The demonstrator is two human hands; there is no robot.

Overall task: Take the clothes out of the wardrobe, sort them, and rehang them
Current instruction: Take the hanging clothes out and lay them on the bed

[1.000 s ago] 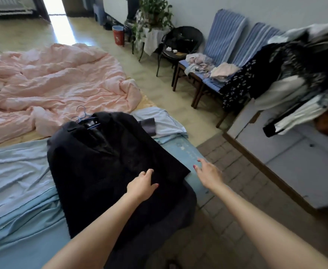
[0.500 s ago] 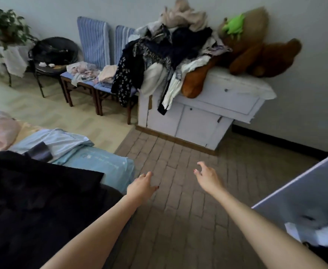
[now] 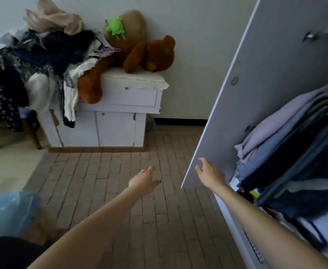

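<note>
The wardrobe stands open at the right, its white door [image 3: 242,90] swung out toward me. Inside hang several garments [image 3: 287,144], lilac, pale blue and dark navy, packed side by side. My right hand [image 3: 209,174] reaches forward with relaxed fingers, in front of the door's lower edge, holding nothing. My left hand [image 3: 145,180] is stretched out over the brick-patterned floor, fingers loose and empty. A dark garment [image 3: 6,251] on the bed shows at the bottom left corner.
A white cabinet [image 3: 108,121] stands against the far wall with a heap of clothes [image 3: 33,61] and a brown teddy bear [image 3: 139,53] on top. A chair leg [image 3: 34,134] is at the left. A blue bed corner [image 3: 8,212] lies at lower left.
My view has swung right from the bed and the black jacket to the wardrobe. Both hands left the jacket and now reach forward, the right one arriving at the open door.
</note>
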